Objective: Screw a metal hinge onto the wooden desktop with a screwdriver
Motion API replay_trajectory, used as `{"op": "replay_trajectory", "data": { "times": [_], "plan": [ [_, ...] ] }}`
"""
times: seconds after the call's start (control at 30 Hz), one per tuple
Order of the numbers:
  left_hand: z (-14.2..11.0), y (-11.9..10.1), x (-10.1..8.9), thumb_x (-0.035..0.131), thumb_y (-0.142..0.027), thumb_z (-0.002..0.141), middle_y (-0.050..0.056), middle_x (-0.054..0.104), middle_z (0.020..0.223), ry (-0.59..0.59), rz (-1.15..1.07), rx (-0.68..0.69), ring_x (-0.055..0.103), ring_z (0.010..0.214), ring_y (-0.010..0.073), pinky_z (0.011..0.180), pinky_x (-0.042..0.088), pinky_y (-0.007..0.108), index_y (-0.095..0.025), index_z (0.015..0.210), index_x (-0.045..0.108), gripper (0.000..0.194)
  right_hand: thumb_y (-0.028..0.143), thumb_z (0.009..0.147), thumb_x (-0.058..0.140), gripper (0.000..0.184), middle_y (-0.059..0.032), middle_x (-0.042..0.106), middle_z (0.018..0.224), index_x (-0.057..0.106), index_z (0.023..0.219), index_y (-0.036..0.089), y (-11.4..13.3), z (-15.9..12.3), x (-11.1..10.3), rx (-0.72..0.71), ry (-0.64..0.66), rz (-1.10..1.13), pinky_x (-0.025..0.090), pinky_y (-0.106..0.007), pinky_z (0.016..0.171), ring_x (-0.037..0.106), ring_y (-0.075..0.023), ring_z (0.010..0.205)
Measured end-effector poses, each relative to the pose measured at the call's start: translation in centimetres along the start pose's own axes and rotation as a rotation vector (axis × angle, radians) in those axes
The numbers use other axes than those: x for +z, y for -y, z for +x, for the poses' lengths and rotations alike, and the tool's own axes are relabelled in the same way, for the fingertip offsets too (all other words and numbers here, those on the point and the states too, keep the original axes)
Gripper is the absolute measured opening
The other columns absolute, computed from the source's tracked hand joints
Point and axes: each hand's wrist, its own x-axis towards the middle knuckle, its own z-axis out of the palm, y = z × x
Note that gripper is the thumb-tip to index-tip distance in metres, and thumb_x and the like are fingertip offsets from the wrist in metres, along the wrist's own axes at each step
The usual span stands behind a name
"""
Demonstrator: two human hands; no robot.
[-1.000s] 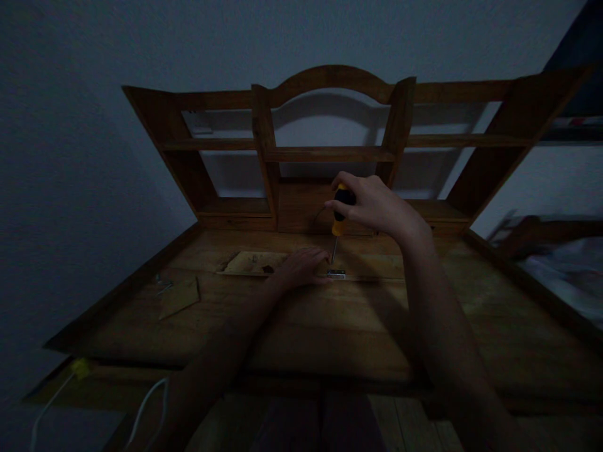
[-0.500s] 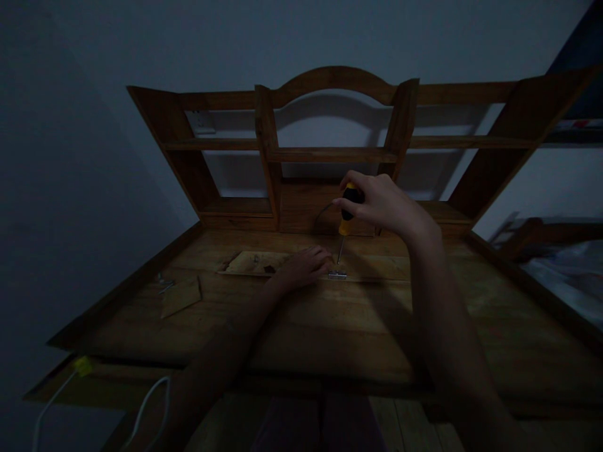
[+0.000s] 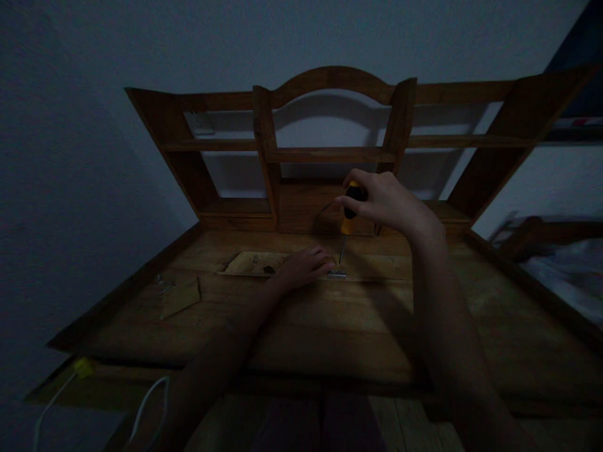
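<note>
Dim room, pale wall behind; a wooden table (image 3: pixel 330 314) fills the view, seen from above under poor light. Nearest the viewer, two white cables (image 3: pixel 146 402) hang at the lower left edge, one ending at a small yellow piece (image 3: pixel 82 367).

Further in, a flat wooden offcut (image 3: pixel 181 296) lies on the left of the table. The left hand (image 3: pixel 304 267) rests palm down on the table, fingers (image 3: pixel 325 258) loosely extended and gripping nothing, their tips just beside a small metal hinge plate (image 3: pixel 336 274). The plate lies at the front edge of a shallow recessed panel (image 3: pixel 254 262).

The right hand (image 3: pixel 386 199) is closed around the black top of a screwdriver (image 3: pixel 348 216) with a yellow lower handle. The tool stands nearly upright, its shaft running down to the hinge plate, directly below the right fingers (image 3: pixel 346 202) and to the right of the left fingertips.

Compared with half a second earlier, the right hand sits slightly higher and its wrist has turned a little; the left hand, the plate and the tool tip are unchanged in place.

At the back, a shelved wooden hutch (image 3: pixel 330 150) with an arched top stands against the wall. No writing or brand mark is legible.
</note>
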Motion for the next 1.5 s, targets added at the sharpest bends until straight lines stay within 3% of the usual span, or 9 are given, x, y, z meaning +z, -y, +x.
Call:
{"op": "replay_trajectory", "data": {
  "times": [0.4,0.9,1.1,1.23,1.33,1.5],
  "plan": [
    [-0.1,0.8,0.6,0.05,-0.061,0.11,0.007,0.067,0.136,-0.016,0.021,-0.04,0.066,0.124,0.0258,0.108,0.053,0.041,-0.027,0.134,0.067,0.044,0.044,0.101,0.071,0.027,-0.0108,0.079,0.1,0.073,0.116,0.022,0.0,-0.1,-0.1,0.01,0.02,0.001,0.054,-0.043,0.087,0.073,-0.0324,0.098],
    [-0.2,0.9,0.7,0.052,-0.052,0.111,0.007,0.068,0.134,-0.038,0.029,-0.031,0.067,0.122,0.0242,0.107,0.054,0.04,-0.026,0.133,0.066,0.037,0.049,0.102,0.068,0.034,-0.0122,0.08,0.104,0.073,0.12,0.021,0.2,-0.2,0.1,0.028,0.1,-0.027,0.054,-0.042,0.087,0.074,-0.0317,0.096],
    [-0.2,0.3,0.1,0.043,-0.052,0.115,0.007,0.07,0.132,-0.012,0.059,-0.001,0.065,0.125,0.0247,0.113,0.049,0.043,-0.026,0.131,0.07,0.04,0.045,0.1,0.07,0.029,-0.0115,0.08,0.101,0.074,0.116,0.021,0.1,-0.2,0.0,0.047,0.119,-0.013,0.054,-0.041,0.085,0.074,-0.0315,0.096],
    [-0.1,-0.6,0.0,0.056,-0.059,0.108,0.007,0.07,0.142,-0.04,0.076,0.043,0.061,0.135,0.0273,0.123,0.042,0.05,-0.028,0.134,0.069,0.043,0.041,0.1,0.071,0.026,-0.0113,0.079,0.101,0.073,0.114,0.02,0.1,-0.1,0.1,0.03,0.111,-0.005,0.054,-0.041,0.083,0.073,-0.0302,0.093],
    [0.1,-1.4,0.4,0.065,-0.054,0.105,0.006,0.072,0.141,-0.06,0.068,0.108,0.063,0.135,0.0269,0.128,0.037,0.051,-0.028,0.129,0.072,0.036,0.042,0.1,0.071,0.024,-0.0111,0.08,0.102,0.072,0.113,0.021,0.2,-0.1,0.1,0.033,0.117,-0.004,0.054,-0.04,0.082,0.073,-0.0301,0.094],
    [0.3,-1.7,1.1,0.063,-0.044,0.108,0.006,0.076,0.132,-0.066,0.019,0.148,0.068,0.126,0.0248,0.117,0.05,0.044,-0.025,0.123,0.072,0.025,0.041,0.1,0.071,0.025,-0.012,0.079,0.102,0.072,0.115,0.02,0.2,-0.2,0.0,0.039,0.115,-0.019,0.053,-0.041,0.083,0.073,-0.0313,0.095]
  ]
}}
